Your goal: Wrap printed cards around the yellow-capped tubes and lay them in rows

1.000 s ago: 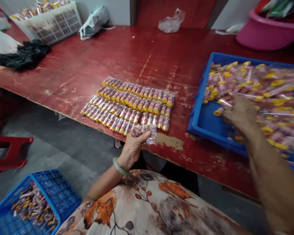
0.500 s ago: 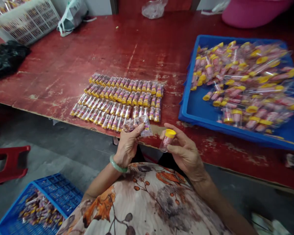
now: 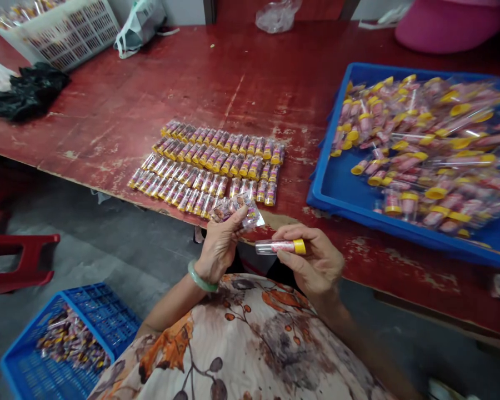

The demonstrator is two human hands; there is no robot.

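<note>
My left hand (image 3: 220, 244) grips a small clear plastic packet (image 3: 237, 213) of pink and dark contents, just off the table's front edge. My right hand (image 3: 312, 258) holds a clear tube with a yellow cap (image 3: 280, 246) level between thumb and fingers, cap to the right. The tube's contents look pink. The two hands are close but apart. Several rows of similar capped tubes (image 3: 208, 164) lie side by side on the table, just beyond my left hand.
A blue tray (image 3: 329, 194) heaped with tubes stands right on the worn red table (image 3: 150, 105). A blue crate (image 3: 87, 311) of packets sits on the floor at lower left, beside a red stool (image 3: 25, 261). A white basket (image 3: 62, 39), black plastic (image 3: 29, 91) and a pink basin (image 3: 450, 28) lie beyond.
My right hand has come back from the tray with a tube, and the tube has turned from upright to level. My left hand still holds the packet.
</note>
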